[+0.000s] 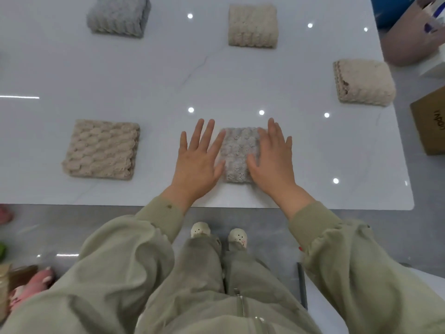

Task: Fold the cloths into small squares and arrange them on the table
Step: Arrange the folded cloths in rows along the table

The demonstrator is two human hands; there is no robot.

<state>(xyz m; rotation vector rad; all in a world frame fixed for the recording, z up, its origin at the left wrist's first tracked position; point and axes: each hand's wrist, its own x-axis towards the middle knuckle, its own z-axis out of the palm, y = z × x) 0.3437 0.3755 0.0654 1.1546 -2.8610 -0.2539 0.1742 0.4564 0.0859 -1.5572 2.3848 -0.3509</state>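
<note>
Left hand: grip slack; fingers straight and spread, palm down, against the left edge of the grey cloth.
Right hand: grip likewise slack; fingers straight, laid flat on the right part of the same cloth.
Grey cloth: folded into a small square, lay near the front edge of the bench, between both hands.
Other cloths: all folded, well apart; near-left beige cloth, far-left grey square, far-centre beige cloth, right beige cloth.
Off bench: cardboard box at right.
</note>
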